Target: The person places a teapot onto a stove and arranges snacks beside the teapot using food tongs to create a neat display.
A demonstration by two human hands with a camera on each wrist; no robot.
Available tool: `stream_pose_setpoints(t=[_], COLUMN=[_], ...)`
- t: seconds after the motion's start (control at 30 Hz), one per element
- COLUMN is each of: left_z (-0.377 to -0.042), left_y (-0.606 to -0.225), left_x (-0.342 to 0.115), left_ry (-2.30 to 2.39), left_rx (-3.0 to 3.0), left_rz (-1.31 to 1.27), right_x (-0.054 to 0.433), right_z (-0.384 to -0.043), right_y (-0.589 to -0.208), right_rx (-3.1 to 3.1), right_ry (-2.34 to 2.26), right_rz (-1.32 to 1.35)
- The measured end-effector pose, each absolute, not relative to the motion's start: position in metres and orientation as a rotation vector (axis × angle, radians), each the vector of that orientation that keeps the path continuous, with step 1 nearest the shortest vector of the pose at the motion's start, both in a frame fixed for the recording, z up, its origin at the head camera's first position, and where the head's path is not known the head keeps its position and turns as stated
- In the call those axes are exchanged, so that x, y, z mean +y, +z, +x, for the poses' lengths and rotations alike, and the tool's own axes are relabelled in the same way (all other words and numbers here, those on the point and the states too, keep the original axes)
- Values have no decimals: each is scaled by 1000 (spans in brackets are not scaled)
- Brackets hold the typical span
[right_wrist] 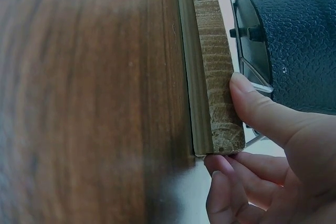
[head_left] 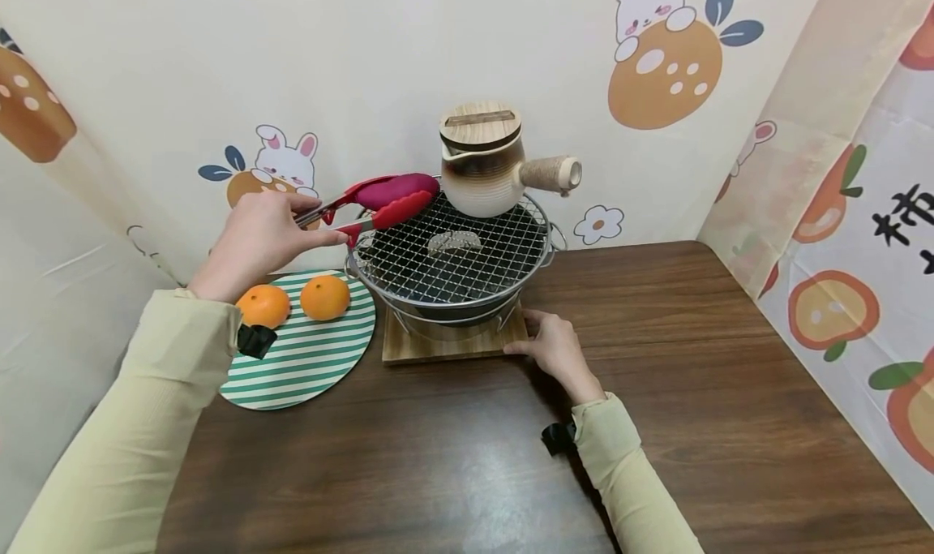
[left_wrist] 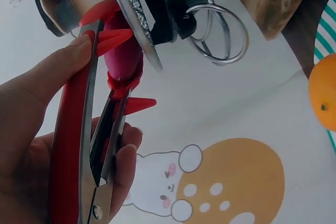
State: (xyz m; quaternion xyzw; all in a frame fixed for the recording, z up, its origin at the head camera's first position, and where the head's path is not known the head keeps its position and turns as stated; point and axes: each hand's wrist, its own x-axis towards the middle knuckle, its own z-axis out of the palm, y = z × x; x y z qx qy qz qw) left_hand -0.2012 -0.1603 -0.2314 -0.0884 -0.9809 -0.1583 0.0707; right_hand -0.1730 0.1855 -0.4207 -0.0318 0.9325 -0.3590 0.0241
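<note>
My left hand (head_left: 259, 234) holds red-and-metal tongs (head_left: 400, 213), thumb on one arm and fingers around the other. Between their red tips lies a purple sweet potato (head_left: 394, 191), at the left rim of a round wire grill (head_left: 467, 272). The left wrist view shows the sweet potato (left_wrist: 123, 59) lengthwise in the tongs, right beside the grill's edge. Low on the right, my right hand (head_left: 556, 347) grips the corner of the wooden board (head_left: 438, 347) under the stove. Its thumb is on top of the board (right_wrist: 218, 87), with fingers at the end and below.
A clay teapot (head_left: 477, 185) with a wooden lid and a rope-wrapped side handle stands at the grill's back. Left of the stove, two oranges (head_left: 325, 298) sit on a round green-striped mat (head_left: 306, 375). Patterned cloth (head_left: 409, 51) hangs behind the brown table (head_left: 452, 440).
</note>
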Motion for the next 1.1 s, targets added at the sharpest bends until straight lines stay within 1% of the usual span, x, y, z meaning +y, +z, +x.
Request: stream_pose_setpoints(t=[0.5,1.1], left_z=[-202,-200], left_y=[-229,-235], left_x=[-157,-165], left_ry=[-456,-499], left_rx=[-2967,-2939], left_rz=[-257,-229], right_x=[186,186], right_z=[-174,-173], right_y=[-421,-421], right_rx=[2887,2898], right_ry=[-1094,-1086], right_rz=[-84,-103])
